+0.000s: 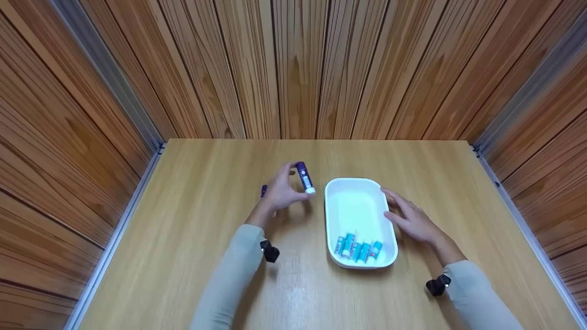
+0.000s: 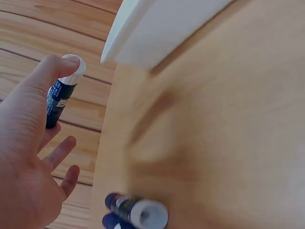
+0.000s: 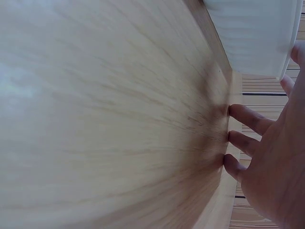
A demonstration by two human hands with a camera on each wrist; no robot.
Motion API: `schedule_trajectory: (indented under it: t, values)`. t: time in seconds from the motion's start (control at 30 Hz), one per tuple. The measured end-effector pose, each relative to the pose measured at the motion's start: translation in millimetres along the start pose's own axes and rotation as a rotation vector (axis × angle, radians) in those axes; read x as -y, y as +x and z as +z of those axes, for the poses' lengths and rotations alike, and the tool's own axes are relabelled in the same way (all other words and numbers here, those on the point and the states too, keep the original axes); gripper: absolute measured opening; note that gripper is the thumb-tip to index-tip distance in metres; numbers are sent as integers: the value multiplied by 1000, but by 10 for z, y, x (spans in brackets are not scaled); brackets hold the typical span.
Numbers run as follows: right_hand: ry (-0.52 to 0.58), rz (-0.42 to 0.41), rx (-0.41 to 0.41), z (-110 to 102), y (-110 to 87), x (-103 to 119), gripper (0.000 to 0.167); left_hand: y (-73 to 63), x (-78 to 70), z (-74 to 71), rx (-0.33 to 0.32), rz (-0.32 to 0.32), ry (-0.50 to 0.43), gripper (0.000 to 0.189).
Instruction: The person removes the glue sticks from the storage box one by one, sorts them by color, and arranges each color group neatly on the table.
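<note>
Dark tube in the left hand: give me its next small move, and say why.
I would move the dark tube rightward over the white tray. The left hand pinches it above the table, just left of the tray; the right hand touches the tray's right side, and teal tubes lie inside, leaving bare floor beyond them.

The table has a pale, honey-toned wood top with fine grain and a soft patch of glare towards its near side. Beyond its straight far edge rises a back wall of darker, reddish-brown planks running upright, with a left wall and a right wall of similar boards. Grey metal posts mark both far corners, and slim metal rails run along the table's two sides.
</note>
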State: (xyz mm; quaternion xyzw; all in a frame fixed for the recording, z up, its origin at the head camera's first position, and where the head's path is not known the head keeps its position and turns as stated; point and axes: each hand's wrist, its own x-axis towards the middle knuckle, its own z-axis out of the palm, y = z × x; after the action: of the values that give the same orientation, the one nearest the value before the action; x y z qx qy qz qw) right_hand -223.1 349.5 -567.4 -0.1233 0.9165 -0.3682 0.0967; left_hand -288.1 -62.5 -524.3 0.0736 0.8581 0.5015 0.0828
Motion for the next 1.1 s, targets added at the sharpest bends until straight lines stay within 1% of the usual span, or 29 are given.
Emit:
schedule_trajectory:
  t: [0.1,0.27,0.47,0.6,0.7,0.8,0.97,1.1]
  values:
    - [1,-5,3,2,7,3,74,-8,46,-113,-10,-11,11,106]
    - [2,0,4,8,1,-2,74,-22,116,-292,-7,1,34,105]
    - [-3,6,3,0,-2,0,74,-49,203,-486,35,5,52,104]
    - [-9,-10,-5,-1,-4,5,73,-72,297,-608,75,-13,64,104]
    - [-15,-15,-9,6,0,6,73,-95,381,-697,93,-34,60,104]
    - [-17,-13,-3,14,2,3,74,-122,463,-780,98,-42,61,104]
    - [-9,-1,-1,5,-2,-3,74,-179,591,-895,104,-57,94,105]
    - [-10,0,-1,-2,4,-4,74,-199,705,-977,110,-67,107,106]
